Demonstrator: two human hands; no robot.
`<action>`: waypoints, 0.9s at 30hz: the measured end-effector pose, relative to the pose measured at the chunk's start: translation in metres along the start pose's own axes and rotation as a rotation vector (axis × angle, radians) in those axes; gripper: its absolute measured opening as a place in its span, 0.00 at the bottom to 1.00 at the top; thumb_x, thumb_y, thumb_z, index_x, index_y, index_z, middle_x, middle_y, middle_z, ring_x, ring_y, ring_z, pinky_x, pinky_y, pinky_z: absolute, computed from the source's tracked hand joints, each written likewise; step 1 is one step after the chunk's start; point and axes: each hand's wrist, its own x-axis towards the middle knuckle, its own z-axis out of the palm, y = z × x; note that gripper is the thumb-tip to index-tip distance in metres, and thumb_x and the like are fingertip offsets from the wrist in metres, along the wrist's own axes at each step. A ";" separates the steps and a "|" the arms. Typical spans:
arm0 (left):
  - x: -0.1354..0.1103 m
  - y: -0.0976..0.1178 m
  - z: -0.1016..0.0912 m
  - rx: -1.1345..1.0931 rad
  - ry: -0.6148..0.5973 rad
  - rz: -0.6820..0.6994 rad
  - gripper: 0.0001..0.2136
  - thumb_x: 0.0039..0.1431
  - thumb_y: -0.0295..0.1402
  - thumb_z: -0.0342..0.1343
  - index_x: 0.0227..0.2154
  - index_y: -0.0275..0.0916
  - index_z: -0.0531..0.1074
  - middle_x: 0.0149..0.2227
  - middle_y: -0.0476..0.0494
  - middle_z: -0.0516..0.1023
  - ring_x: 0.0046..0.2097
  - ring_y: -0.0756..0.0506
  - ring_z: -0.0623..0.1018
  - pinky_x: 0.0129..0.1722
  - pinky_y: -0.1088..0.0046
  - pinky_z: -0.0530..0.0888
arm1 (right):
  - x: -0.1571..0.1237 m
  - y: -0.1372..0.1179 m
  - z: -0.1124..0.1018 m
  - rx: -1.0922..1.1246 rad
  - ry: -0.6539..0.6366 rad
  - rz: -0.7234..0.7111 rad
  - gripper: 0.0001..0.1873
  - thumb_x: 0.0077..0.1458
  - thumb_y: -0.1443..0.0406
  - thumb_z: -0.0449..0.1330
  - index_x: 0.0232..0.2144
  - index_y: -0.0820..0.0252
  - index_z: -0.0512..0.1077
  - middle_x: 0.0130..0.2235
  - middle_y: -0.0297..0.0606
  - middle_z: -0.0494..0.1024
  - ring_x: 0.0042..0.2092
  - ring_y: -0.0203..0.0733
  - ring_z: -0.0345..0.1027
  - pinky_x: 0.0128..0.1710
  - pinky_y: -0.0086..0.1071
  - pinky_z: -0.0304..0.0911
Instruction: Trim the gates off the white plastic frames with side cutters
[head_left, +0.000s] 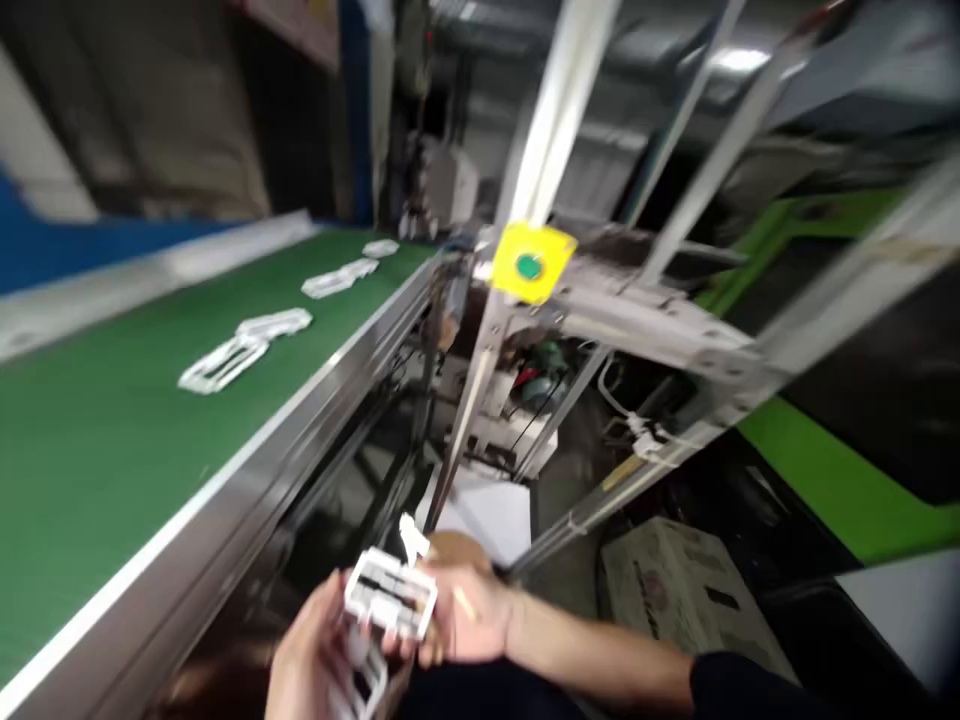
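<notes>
Low in the head view, a white plastic frame [391, 592] with slotted openings is held between my two hands. My left hand [311, 645] is closed around its left side. A second white slotted part [364, 680] hangs below, in the same hand, blurred. My right hand [472, 612] is turned partly palm up, its fingers curled at the frame's right edge. A small white plastic piece [413, 540] sticks up beside the frame by the right fingertips; its hold is hard to make out. A pale sliver [465, 603] lies across the right palm.
To the left runs a green conveyor belt [97, 460] with a metal side rail [300, 420]. Several white slotted parts [225, 362] lie on it. Ahead stands a metal post [480, 390] with a yellow tag [531, 262]. A cardboard box [690, 590] sits low at right, near a green machine [840, 480].
</notes>
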 end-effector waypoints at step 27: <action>-0.002 -0.051 -0.047 -0.526 0.496 0.378 0.02 0.56 0.27 0.55 0.30 0.34 0.71 0.23 0.48 0.73 0.24 0.49 0.75 0.25 0.76 0.74 | 0.019 0.015 0.039 -1.413 0.244 -0.271 0.22 0.43 0.50 0.60 0.39 0.54 0.69 0.37 0.37 0.77 0.38 0.45 0.70 0.33 0.30 0.60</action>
